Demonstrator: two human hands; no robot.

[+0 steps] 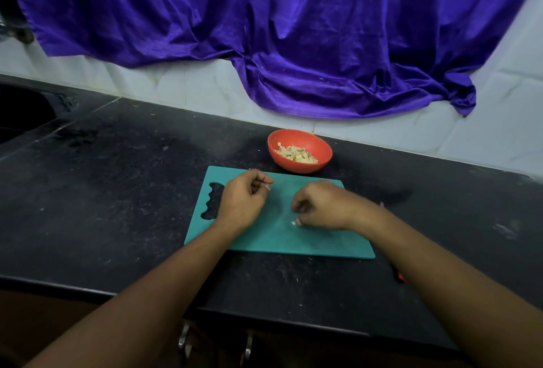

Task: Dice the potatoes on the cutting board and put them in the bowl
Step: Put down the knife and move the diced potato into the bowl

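A teal cutting board (276, 238) lies on the black counter, with a red bowl (299, 166) just behind its far edge. Pale diced potatoes (296, 154) fill the bottom of the bowl. My left hand (242, 200) hovers over the board's left part near the handle cutout, fingers curled into the palm; I cannot see anything in it. My right hand (320, 206) is low over the middle of the board, its fingertips pinching a small potato piece (294, 222) that sits on the board.
A knife lies right of the board, mostly hidden under my right forearm; its orange handle end (400, 277) shows. A purple cloth (293, 29) hangs over the tiled wall behind. A dark sink (20, 115) sits at the far left. The counter's front edge runs below my forearms.
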